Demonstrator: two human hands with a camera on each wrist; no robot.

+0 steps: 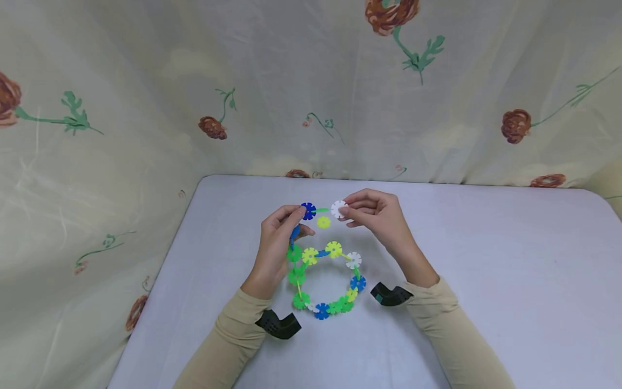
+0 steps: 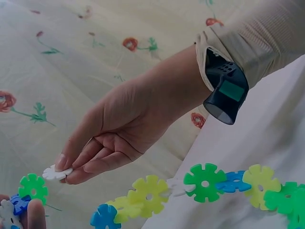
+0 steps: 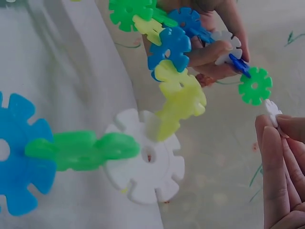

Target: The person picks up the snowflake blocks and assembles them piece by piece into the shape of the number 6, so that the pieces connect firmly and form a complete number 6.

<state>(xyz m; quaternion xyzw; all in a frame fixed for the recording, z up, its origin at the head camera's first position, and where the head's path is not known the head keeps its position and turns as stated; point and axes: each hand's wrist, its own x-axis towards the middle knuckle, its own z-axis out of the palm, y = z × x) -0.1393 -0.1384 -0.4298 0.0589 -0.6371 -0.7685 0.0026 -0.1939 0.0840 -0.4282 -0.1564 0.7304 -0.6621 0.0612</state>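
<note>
My left hand pinches one end of a chain of notched plastic snowflake discs. At its fingertips are a white disc and a dark blue disc. A green disc is slotted onto the dark blue one and points towards my right hand. Between thumb and fingers, that hand pinches a single white disc, its rim right at the green disc's edge. From the left hand the chain curves down and around in a loop of green, yellow, blue and white discs.
The chain's loop lies over a white-covered table. A yellow disc shows between and below the hands. Black devices are worn on the left wrist and right wrist. A flowered curtain hangs behind the table.
</note>
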